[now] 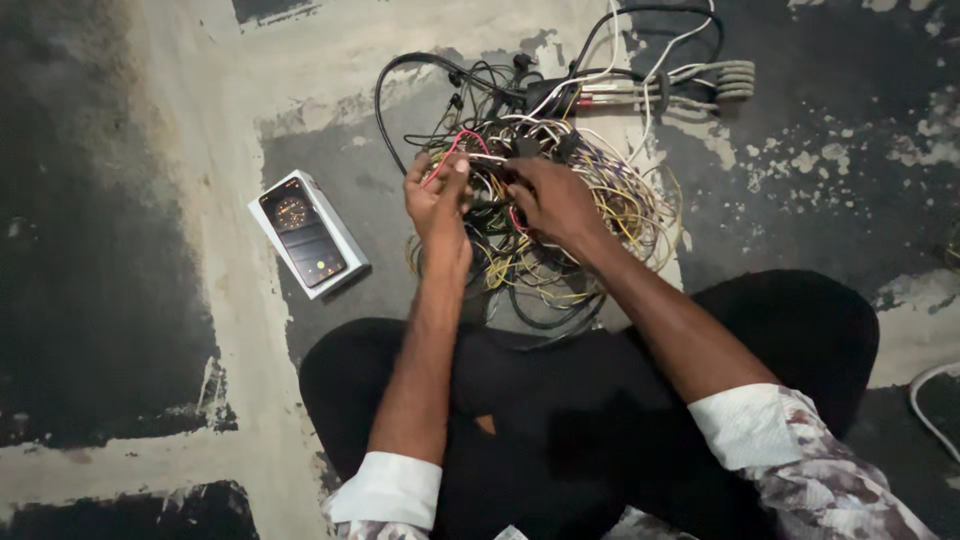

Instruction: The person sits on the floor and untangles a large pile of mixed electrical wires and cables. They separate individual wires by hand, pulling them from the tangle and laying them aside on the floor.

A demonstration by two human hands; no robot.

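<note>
Red wire (447, 150), pinched in the left hand (437, 195) above the tangled wire heap (560, 215) on the floor, looks light, limp and snag-prone, best gripped near its free end, while the right hand (552, 198) closes on neighbouring strands.

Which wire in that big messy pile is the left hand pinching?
The thin red wire. It loops up over the left hand, pinched in its fingers, while the tangled yellow, white and black wires lie loose on the floor.
</note>
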